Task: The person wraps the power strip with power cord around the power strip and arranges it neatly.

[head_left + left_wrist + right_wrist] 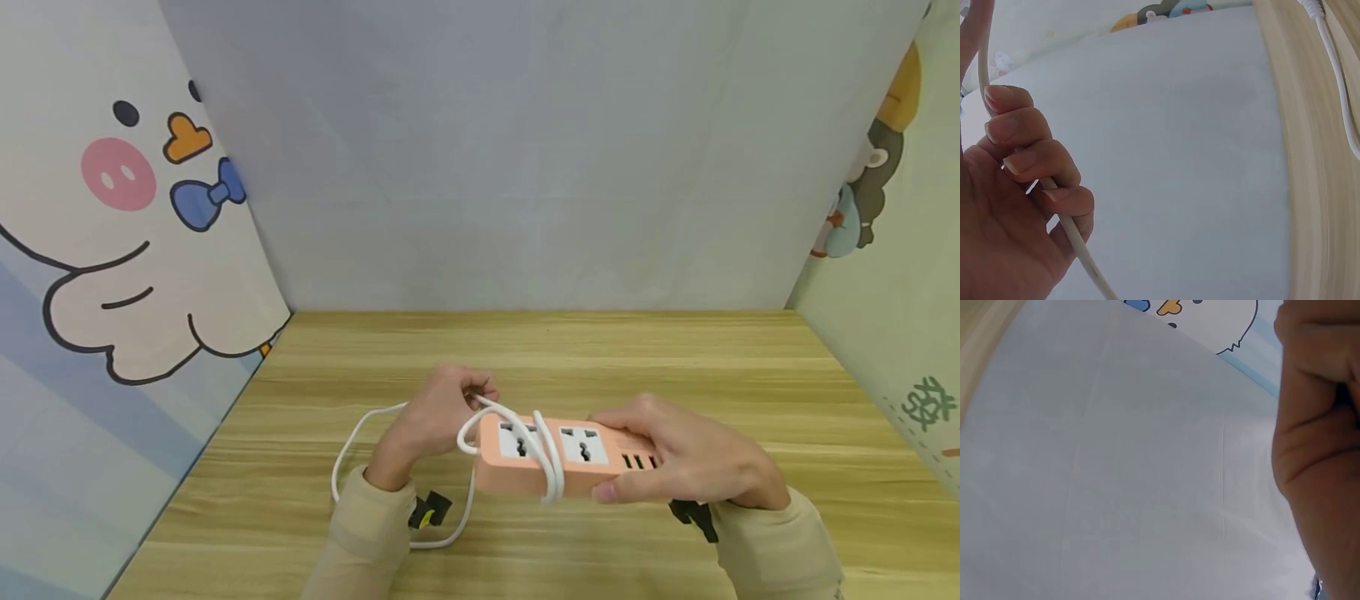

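An orange power strip with white socket faces is held above the table, its right end gripped by my right hand. The thumb lies along its near side, beside several dark USB slots. White cable loops around the strip's left half. My left hand, just left of the strip, has its fingers curled round the cable, which runs across the palm in the left wrist view. The right wrist view shows only part of the right hand, with the strip almost wholly hidden.
More of the cable hangs in a wide loop over the wood-grain table on the left. A grey wall stands behind the table, with cartoon-printed panels at the sides. Dark wrist mounts sit at both sleeves.
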Demonstrator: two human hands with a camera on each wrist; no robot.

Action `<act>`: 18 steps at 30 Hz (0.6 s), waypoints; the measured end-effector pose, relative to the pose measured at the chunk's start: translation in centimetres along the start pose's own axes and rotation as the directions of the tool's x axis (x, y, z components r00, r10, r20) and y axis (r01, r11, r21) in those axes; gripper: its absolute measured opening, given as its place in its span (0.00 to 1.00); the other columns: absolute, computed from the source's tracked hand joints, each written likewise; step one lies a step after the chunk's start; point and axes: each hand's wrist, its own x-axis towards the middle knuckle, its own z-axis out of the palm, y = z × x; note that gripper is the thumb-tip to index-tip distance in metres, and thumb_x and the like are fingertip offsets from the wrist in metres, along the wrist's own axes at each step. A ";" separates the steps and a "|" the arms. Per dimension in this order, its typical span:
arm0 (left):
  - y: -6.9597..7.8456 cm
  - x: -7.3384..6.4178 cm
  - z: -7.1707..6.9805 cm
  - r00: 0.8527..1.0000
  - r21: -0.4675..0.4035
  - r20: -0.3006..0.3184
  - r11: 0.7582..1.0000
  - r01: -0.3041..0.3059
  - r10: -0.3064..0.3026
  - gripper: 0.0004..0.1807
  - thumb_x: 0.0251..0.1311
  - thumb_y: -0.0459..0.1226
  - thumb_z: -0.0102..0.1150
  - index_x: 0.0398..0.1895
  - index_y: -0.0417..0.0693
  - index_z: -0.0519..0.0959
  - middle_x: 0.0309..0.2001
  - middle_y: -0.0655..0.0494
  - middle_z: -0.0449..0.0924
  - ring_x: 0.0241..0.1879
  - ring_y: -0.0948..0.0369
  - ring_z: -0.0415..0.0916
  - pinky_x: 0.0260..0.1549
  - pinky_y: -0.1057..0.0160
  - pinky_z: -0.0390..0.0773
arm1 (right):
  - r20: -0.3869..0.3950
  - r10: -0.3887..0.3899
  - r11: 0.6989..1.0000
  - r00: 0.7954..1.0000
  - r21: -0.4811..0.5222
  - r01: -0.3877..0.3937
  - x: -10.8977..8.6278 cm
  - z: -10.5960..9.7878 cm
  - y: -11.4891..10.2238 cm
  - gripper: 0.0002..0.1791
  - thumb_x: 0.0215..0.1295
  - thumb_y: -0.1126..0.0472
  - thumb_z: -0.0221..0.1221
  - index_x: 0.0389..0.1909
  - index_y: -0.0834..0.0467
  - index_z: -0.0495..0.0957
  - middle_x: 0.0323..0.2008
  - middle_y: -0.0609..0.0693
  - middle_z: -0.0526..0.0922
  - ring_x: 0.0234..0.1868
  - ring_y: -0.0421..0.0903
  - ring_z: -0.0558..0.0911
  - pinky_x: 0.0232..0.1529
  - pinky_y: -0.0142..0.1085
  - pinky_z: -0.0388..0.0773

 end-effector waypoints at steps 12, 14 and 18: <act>0.9 -0.2 -0.4 0.996 -0.026 -0.012 0.995 -0.093 0.093 0.15 0.49 0.41 0.80 0.22 0.51 0.78 0.20 0.63 0.66 0.18 0.70 0.56 0.21 0.72 0.59 | 0.062 0.003 1.000 0.998 -0.016 -0.002 0.4 0.3 0.4 0.06 0.66 0.57 0.64 0.42 0.45 0.80 0.28 0.37 0.80 0.23 0.29 0.74 0.22 0.28 0.72; 0.9 -0.2 -0.4 0.994 -0.024 -0.018 0.994 -0.108 0.108 0.15 0.49 0.41 0.80 0.23 0.52 0.78 0.20 0.63 0.67 0.19 0.70 0.57 0.21 0.72 0.60 | 0.064 0.017 0.999 0.998 -0.032 -0.015 0.4 0.3 0.4 0.05 0.67 0.56 0.64 0.41 0.45 0.80 0.27 0.37 0.80 0.23 0.29 0.74 0.22 0.28 0.72; 0.8 -0.2 -0.3 0.990 0.001 -0.024 0.990 -0.142 0.142 0.14 0.48 0.42 0.81 0.23 0.54 0.80 0.21 0.64 0.71 0.20 0.70 0.60 0.22 0.73 0.63 | 0.066 0.042 0.997 0.997 -0.074 -0.037 0.4 0.5 0.4 0.03 0.67 0.52 0.64 0.39 0.43 0.80 0.25 0.35 0.78 0.22 0.28 0.73 0.21 0.27 0.71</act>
